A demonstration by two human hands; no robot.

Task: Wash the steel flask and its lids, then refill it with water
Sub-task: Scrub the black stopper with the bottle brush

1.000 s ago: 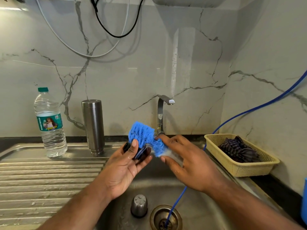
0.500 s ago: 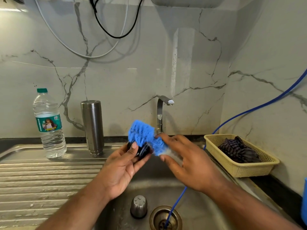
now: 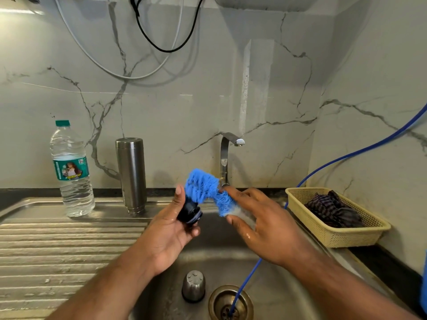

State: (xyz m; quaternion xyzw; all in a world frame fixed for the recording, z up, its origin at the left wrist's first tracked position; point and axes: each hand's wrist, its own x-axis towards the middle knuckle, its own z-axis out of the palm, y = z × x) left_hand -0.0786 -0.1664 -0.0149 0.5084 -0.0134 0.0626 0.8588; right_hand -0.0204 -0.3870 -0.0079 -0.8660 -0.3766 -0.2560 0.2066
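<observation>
Over the sink basin (image 3: 272, 282), my left hand (image 3: 169, 229) grips a small black inner lid (image 3: 189, 213) between thumb and fingers. My right hand (image 3: 263, 225) holds a blue mesh scrubber (image 3: 204, 187) and presses its end against the top of that lid. The steel flask (image 3: 131, 174) stands upright on the draining board by the wall, apart from both hands. A steel cup lid (image 3: 193, 286) sits upside down on the basin floor beside the drain (image 3: 230, 303).
A plastic water bottle (image 3: 71, 172) stands left of the flask. The tap (image 3: 227, 155) rises behind my hands, with no water running. A blue hose (image 3: 342, 158) runs from the right wall into the drain. A yellow basket (image 3: 335, 234) with dark cloth sits at the right.
The black lid has turned in my left hand so its side now shows, and the scrubber has shifted over it. Both hands stay above the basin.
</observation>
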